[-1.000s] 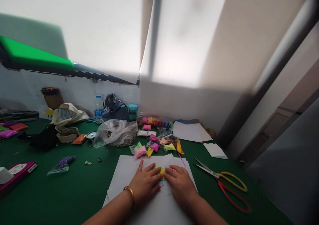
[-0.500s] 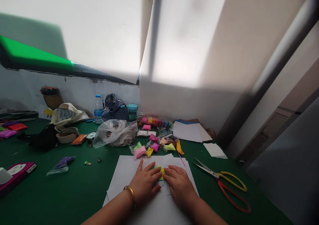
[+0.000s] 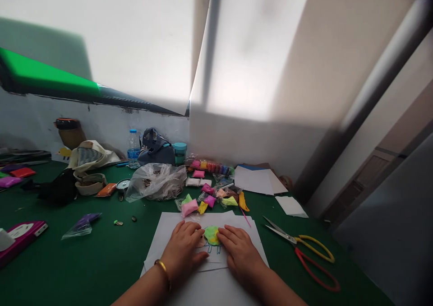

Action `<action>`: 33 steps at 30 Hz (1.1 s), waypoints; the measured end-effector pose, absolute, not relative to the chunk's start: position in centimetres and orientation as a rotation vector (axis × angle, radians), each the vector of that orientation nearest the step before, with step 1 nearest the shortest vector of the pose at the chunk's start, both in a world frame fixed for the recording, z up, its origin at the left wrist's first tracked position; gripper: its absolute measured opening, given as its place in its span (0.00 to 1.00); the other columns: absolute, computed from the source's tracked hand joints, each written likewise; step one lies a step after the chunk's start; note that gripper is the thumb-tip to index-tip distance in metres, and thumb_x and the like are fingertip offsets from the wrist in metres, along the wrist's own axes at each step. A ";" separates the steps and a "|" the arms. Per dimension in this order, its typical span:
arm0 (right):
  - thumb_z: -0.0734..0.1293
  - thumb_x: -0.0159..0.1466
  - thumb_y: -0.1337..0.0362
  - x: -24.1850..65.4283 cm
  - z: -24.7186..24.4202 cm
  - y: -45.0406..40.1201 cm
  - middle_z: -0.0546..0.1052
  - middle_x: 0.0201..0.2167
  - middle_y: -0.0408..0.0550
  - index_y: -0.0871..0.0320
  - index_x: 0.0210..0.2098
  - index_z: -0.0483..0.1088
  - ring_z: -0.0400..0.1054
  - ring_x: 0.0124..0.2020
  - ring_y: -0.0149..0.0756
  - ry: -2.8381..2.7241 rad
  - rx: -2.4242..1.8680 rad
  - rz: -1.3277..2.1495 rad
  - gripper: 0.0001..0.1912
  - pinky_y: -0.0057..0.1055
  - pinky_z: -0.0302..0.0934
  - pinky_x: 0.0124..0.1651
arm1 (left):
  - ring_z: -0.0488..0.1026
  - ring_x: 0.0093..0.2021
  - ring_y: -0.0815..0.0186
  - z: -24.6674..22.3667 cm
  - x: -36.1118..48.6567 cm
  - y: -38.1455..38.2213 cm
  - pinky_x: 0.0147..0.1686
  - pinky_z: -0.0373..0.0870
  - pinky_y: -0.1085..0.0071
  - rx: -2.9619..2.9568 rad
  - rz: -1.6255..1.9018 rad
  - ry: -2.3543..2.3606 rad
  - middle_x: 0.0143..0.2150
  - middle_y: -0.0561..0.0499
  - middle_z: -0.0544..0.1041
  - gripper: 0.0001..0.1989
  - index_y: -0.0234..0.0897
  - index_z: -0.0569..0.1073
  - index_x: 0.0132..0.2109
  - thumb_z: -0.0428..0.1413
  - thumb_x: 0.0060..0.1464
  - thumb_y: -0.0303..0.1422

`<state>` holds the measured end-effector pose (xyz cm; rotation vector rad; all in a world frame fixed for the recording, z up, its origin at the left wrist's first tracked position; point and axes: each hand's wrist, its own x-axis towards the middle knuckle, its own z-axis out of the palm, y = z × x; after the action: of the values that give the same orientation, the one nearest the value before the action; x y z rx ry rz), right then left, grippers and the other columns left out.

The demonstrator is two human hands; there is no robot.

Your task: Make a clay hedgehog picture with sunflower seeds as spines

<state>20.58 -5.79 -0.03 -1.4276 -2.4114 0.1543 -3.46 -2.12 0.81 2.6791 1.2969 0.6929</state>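
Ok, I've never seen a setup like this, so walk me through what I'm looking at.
There's no machine here: a person works bare-handed, seen by a camera worn on their head, facing forward and down. The left hand, wearing a gold bangle, and the right hand flank a flat green-and-yellow patch on white paper. The right fingertips overlap its edge; neither hand appears to grip anything. The green table also bears colourful packets, a clear plastic bag and scissors.
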 end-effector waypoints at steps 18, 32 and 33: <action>0.63 0.64 0.65 17.6 0.5 -4.6 0.74 0.57 0.45 0.49 0.56 0.71 0.61 0.62 0.43 -2.478 -1.201 0.093 0.21 0.43 0.50 0.65 | 0.71 0.55 0.54 0.8 -3.8 -3.3 0.64 0.50 0.45 2.733 0.450 1.236 0.54 0.49 0.76 0.15 0.48 0.73 0.51 0.59 0.56 0.40; 0.62 0.62 0.66 17.1 0.2 -4.5 0.73 0.56 0.46 0.48 0.57 0.69 0.61 0.60 0.43 -2.406 -1.243 0.162 0.23 0.43 0.48 0.65 | 0.69 0.58 0.54 1.4 -3.7 -3.5 0.65 0.47 0.42 2.669 0.398 1.256 0.57 0.49 0.75 0.18 0.47 0.73 0.52 0.62 0.54 0.37; 0.62 0.62 0.66 17.0 0.1 -4.4 0.74 0.55 0.46 0.48 0.55 0.70 0.61 0.59 0.43 -2.399 -1.244 0.168 0.22 0.43 0.48 0.64 | 0.69 0.58 0.54 1.4 -3.7 -3.5 0.65 0.47 0.42 2.667 0.395 1.257 0.57 0.49 0.75 0.18 0.47 0.73 0.52 0.62 0.54 0.37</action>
<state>17.01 -4.41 0.15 -1.2443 -2.3986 0.1685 -3.74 -3.47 1.37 2.6670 1.2567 0.3946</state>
